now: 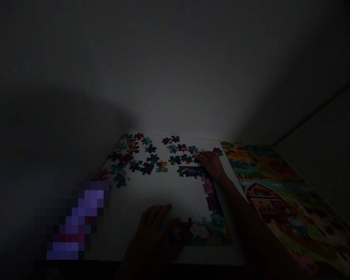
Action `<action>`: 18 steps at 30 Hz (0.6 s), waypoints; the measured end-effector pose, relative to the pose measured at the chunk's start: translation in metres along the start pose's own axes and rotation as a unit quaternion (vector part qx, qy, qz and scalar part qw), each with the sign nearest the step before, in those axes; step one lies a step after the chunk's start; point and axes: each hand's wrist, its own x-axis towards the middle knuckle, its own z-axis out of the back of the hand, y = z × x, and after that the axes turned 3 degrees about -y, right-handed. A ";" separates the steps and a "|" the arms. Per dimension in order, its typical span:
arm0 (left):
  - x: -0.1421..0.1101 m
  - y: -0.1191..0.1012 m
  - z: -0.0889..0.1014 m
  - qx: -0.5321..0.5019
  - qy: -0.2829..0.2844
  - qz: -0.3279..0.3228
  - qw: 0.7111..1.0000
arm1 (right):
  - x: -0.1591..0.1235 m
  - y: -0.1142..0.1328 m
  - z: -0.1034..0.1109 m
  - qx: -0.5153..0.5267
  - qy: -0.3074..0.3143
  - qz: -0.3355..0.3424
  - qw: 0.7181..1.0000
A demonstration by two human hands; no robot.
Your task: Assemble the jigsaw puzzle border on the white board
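My right hand point(212, 162) reaches over the upper right of the white board, fingers bunched at a small dark puzzle piece point(196, 158). Below it runs a partly joined puzzle border point(209, 194), with a short top strip, a purple right side and a bottom row. My left hand point(155, 222) lies at the left end of that bottom row, fingers stretched and apart; its thumb covers part of the border. Several loose puzzle pieces point(152, 159) are spread along the board's far side, and more are heaped at the left point(121, 179).
The white board point(169, 194) meets a pale wall point(175, 77) at the back. On the right lie colourful picture sheets, one with a red barn point(262, 190). A blurred-out purple shape point(78, 221) stands at the left edge. The scene is very dark.
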 end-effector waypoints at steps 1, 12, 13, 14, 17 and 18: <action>0.000 -0.001 0.000 -0.005 -0.002 0.008 1.000 | -0.001 0.004 0.001 0.006 -0.007 0.008 1.000; 0.004 -0.009 0.006 -0.044 0.001 0.028 0.999 | 0.000 0.121 -0.042 -0.145 0.221 0.168 0.950; 0.004 -0.009 0.006 -0.043 0.004 0.028 0.999 | 0.002 0.127 -0.047 -0.171 0.228 0.163 0.945; 0.003 -0.009 0.005 -0.042 0.001 0.027 0.999 | 0.004 0.131 -0.050 -0.187 0.233 0.158 0.941; 0.002 -0.009 0.004 -0.044 -0.037 0.027 0.998 | 0.010 0.137 -0.053 -0.192 0.256 0.125 0.939; 0.001 -0.009 0.003 -0.048 -0.060 0.034 0.996 | 0.010 0.139 -0.051 -0.185 0.262 0.112 0.941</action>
